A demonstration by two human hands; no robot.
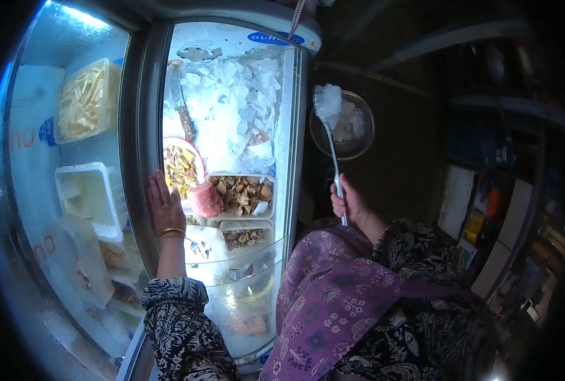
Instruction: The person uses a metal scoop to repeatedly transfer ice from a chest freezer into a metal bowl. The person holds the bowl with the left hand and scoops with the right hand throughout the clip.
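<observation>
My right hand (350, 202) grips the handle of a metal spatula (333, 147). A clump of ice (329, 102) rests on its blade, over a round metal bowl (369, 138) that has more ice inside. My left hand (167, 205), with a bangle on the wrist, lies flat with fingers extended against the inner frame (145, 143) of a chest freezer. Near its fingertips sits a red-rimmed bowl (201, 159) of chopped food. A frozen pink block of meat (206, 199) leans beside a plastic tub (273, 195) of brown pieces. Broken ice (234, 109) fills the far part of the freezer.
A knife (183, 112) lies on the ice. A curved glass lid (244, 271) covers the near end of the freezer. Under the left glass are a tub of pale strips (82, 100) and a white box (106, 200). Shelves with various goods (482, 214) stand at right.
</observation>
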